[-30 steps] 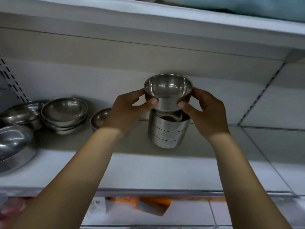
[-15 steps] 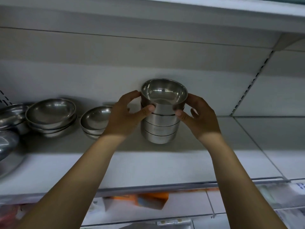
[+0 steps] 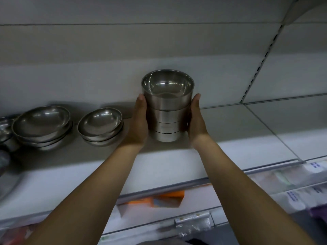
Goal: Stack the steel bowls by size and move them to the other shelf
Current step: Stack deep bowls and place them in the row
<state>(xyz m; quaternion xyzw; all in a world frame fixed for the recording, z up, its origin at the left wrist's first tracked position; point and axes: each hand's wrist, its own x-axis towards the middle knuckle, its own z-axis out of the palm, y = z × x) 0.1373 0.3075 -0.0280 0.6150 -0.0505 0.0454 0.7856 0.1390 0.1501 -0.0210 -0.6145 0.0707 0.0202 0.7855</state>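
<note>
A tall stack of several straight-sided steel bowls [image 3: 167, 110] stands near the back of the white shelf [image 3: 92, 167]. My left hand [image 3: 138, 124] presses flat against the stack's left side and my right hand [image 3: 196, 121] against its right side, so both hands clasp it. The top bowl is nested fully into the stack and its shiny inside faces me. Whether the stack's base rests on the shelf or is lifted slightly, I cannot tell.
Left of the stack sit a small pile of shallow steel bowls [image 3: 100, 124] and a wider pile [image 3: 42, 126], with more steel ware at the far left edge [image 3: 4, 131]. A bare shelf section [image 3: 286, 124] lies to the right. Packaged goods [image 3: 300, 183] hang below.
The top bowl, held above the stack a second ago, has been lowered and nested into it. Both hands slid down from the top bowl to clasp the stack's sides.
</note>
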